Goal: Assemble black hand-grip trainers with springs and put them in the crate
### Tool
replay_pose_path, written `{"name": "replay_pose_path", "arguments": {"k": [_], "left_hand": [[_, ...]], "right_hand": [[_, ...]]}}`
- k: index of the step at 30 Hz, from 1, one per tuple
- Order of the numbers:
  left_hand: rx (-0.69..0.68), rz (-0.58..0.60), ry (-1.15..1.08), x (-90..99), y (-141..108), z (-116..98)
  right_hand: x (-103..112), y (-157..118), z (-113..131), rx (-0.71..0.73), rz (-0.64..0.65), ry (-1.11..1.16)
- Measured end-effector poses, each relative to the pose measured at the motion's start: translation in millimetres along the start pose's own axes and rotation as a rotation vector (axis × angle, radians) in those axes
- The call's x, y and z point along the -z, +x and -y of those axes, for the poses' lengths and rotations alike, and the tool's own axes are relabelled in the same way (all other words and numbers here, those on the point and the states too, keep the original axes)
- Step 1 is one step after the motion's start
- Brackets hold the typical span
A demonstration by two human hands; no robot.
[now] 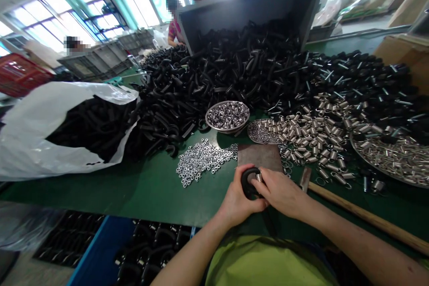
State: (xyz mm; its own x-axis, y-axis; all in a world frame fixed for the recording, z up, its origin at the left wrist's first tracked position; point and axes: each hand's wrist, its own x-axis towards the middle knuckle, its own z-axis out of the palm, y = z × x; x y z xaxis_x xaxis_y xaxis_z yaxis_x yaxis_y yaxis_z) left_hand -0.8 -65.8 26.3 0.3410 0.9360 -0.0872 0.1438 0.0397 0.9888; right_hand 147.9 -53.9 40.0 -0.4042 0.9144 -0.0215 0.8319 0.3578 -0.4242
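From where I stand, the left hand (236, 203) is wrapped around a black curved part (246, 184), fingers and thumb closed on it. The right hand (283, 192) has a small coil spring (259, 178) pinched at the part's open inner side. Whether the spring's end is hooked onto anything I can't tell; the fingers cover it. Both pieces sit together in the grip, just on the wearer's side of a flat metal plate (258, 155).

The trouble I'd expect is the spring slipping: it is tiny, and if it is under tension, a loosened pinch could send it off or nip a fingertip. If it flew ahead and to the right, it would be lost among the heap of springs (315, 138); to the left lie the loose nuts (201, 158), easily scattered by a stray knuckle. The black part's smooth-looking curve might also twist in the left palm if the right pushes off-centre. Right of the grip, the hammer (363, 214) lies close by the right forearm, so a sudden jerk that way could knock it.
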Motion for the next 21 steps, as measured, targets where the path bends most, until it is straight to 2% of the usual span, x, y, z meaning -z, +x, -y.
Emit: {"name": "replay_pose_path", "arguments": {"k": [2,5,10,12,14,17,21], "left_hand": [[0.032,-0.009,0.057,1.1,12.9,10.1],[0.03,-0.007,0.265,7.9,33.2,23.0],[-0.196,-0.183,0.742,24.1,73.7,24.3],[-0.217,-0.183,0.913,25.7,96.2,21.4],[-0.207,-0.152,1.026,23.0,120.8,19.6],[-0.189,-0.135,1.081,13.4,153.8,19.1],[-0.181,-0.135,1.129,-0.3,180.9,17.5]], "right_hand": [[-3.8,10.7,-12.3,-0.021,0.048,-0.044],[-0.1,26.5,-34.1,-0.058,0.106,-0.094],[25.1,57.0,-72.7,-0.125,0.018,-0.161],[32.4,73.4,-86.8,-0.183,-0.037,-0.199],[34.7,90.2,-98.1,-0.233,-0.067,-0.228],[30.8,111.7,-108.2,-0.266,-0.069,-0.25],[22.2,131.8,-112.5,-0.28,-0.056,-0.262]]}}
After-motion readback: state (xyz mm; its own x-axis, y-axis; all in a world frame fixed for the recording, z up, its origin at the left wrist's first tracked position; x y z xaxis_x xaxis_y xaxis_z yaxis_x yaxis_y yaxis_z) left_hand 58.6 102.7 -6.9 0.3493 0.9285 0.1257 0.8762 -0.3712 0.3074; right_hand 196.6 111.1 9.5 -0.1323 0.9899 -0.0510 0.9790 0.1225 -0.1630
